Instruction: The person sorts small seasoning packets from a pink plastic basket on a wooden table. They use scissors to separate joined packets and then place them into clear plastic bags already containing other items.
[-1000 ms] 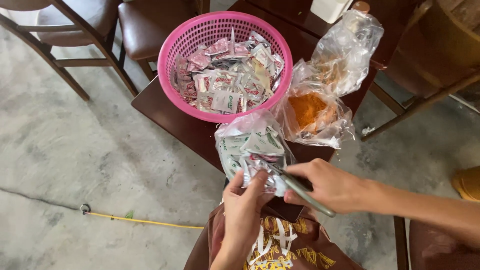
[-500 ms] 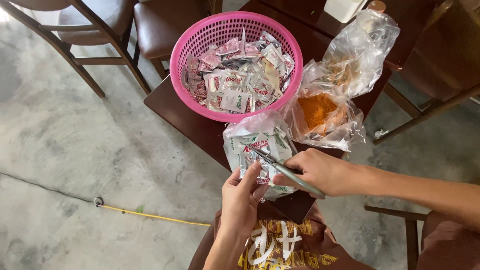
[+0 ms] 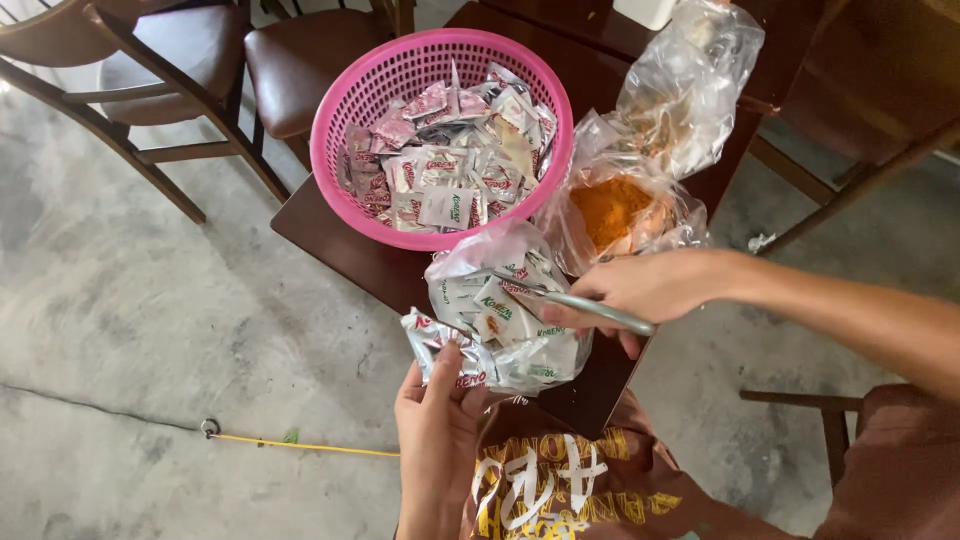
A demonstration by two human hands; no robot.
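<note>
A clear plastic bag of small white sachets (image 3: 505,310) lies on the near corner of a dark wooden table (image 3: 330,235). My left hand (image 3: 437,425) grips the bag's near lower edge from below. My right hand (image 3: 640,290) reaches in from the right and holds a pair of metal scissors (image 3: 575,300), their blades pointing left against the top of the bag. Behind the bag stands a round pink plastic basket (image 3: 340,130) filled with loose white and pink sachets.
Two clear bags sit right of the basket, one with orange powder (image 3: 612,212) and one taller behind it (image 3: 690,85). Wooden chairs (image 3: 150,90) stand at the far left and another at the right (image 3: 860,150). A yellow cord (image 3: 300,447) lies on the concrete floor.
The view has drawn closer and shifted. My left hand has slid lower on the bag's edge, and the scissors' blades have pushed further left across the bag's top.
</note>
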